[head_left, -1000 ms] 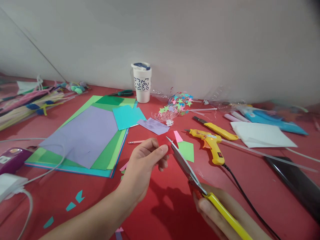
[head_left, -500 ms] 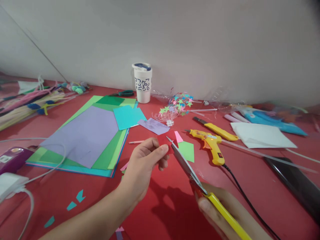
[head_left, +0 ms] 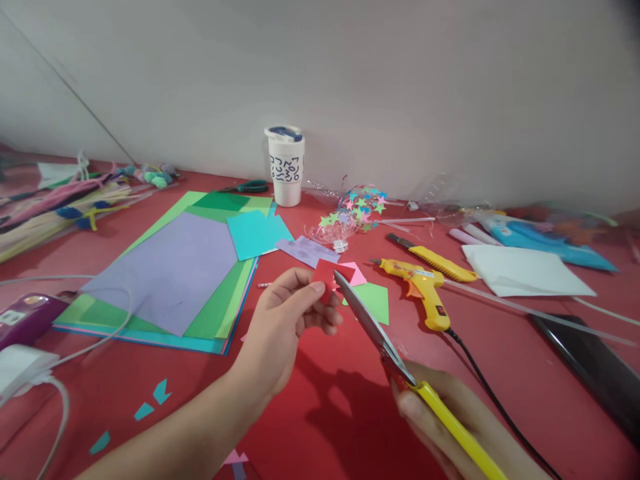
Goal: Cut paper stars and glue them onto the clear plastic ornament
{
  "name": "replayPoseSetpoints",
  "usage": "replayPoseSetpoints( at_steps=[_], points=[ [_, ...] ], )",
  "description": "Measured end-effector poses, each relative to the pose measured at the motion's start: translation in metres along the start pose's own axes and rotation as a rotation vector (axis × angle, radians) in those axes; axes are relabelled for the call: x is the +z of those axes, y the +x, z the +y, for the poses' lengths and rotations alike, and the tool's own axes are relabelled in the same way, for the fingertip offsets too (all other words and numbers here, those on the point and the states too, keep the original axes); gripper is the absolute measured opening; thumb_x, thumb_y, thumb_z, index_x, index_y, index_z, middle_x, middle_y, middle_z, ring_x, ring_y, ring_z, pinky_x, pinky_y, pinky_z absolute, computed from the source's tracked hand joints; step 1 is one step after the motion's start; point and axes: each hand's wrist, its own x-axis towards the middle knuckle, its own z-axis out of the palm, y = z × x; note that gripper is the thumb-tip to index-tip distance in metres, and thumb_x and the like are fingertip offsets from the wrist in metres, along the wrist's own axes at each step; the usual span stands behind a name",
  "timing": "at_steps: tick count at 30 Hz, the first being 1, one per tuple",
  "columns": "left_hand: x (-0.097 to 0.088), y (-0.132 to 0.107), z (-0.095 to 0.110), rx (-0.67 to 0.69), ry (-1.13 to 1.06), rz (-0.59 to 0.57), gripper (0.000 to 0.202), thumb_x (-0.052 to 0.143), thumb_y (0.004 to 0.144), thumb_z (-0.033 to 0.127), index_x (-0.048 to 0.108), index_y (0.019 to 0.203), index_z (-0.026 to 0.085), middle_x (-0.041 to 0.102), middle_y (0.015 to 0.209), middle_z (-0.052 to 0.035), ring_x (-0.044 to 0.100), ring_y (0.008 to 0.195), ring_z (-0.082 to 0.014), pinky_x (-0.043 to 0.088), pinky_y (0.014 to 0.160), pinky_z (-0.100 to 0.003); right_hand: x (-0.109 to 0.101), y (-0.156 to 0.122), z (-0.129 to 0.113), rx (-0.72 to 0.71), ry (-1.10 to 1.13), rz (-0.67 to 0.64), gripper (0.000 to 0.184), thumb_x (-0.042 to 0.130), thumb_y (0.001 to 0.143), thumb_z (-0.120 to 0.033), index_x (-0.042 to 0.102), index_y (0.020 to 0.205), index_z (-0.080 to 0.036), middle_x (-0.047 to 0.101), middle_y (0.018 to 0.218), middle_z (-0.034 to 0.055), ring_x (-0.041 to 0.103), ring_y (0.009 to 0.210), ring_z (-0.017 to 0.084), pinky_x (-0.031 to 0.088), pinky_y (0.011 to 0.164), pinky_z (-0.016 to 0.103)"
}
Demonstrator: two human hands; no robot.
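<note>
Between thumb and fingers, my left hand [head_left: 295, 310] pinches a small piece of red paper [head_left: 329, 271]. My right hand [head_left: 430, 407] is wrapped around the yellow handle of a pair of scissors [head_left: 367, 323]. The blades point up and left, with their tips at the red paper's right edge; whether they bite into it I cannot tell. Behind the paper lie a pink paper scrap [head_left: 358, 275] and a green piece of paper [head_left: 374, 301]. A purple paper piece [head_left: 307, 251] is just beyond.
Stacked coloured sheets [head_left: 165, 273] cover the left of the red table. A white cup [head_left: 287, 167] stands at the back. Star strings [head_left: 361, 208], a yellow cutter [head_left: 437, 260], a corded glue gun [head_left: 420, 287] and a black phone [head_left: 590, 373] lie rightward. Turquoise scraps [head_left: 144, 411] lie front left.
My left hand has shifted slightly and turned the red paper, so more of it shows above the fingers. The scissor blades look closer together; my right hand stays nearly in place.
</note>
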Motion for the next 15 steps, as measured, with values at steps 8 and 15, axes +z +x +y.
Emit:
replayPoseSetpoints(
  at_steps=[8,15],
  points=[
    [-0.0027,0.0040,0.0013,0.017,0.004,0.090,0.013,0.064,0.075,0.015,0.056,0.066,0.017,0.060,0.055,0.0044,0.049,0.045,-0.0029,0.036,0.045,-0.013,0.0021,-0.0005,0.0013,0.009,-0.050,-0.032,0.058,0.043,0.072,-0.080,0.034,0.061,-0.024,0.034,0.053,-0.0067,0.033,0.040,0.009,0.026,0.036,0.023],
    [-0.0037,0.0056,0.0021,0.038,0.039,0.137,0.025,0.068,0.072,0.018,0.051,0.054,0.016,0.053,0.050,0.0049,0.040,0.043,-0.0025,0.030,0.045,-0.015,0.0004,-0.0049,-0.0070,-0.019,-0.119,0.020,0.061,0.042,0.068,-0.084,0.040,0.061,-0.023,0.053,0.059,-0.0009,0.047,0.047,0.013,0.039,0.042,0.024]
  ],
)
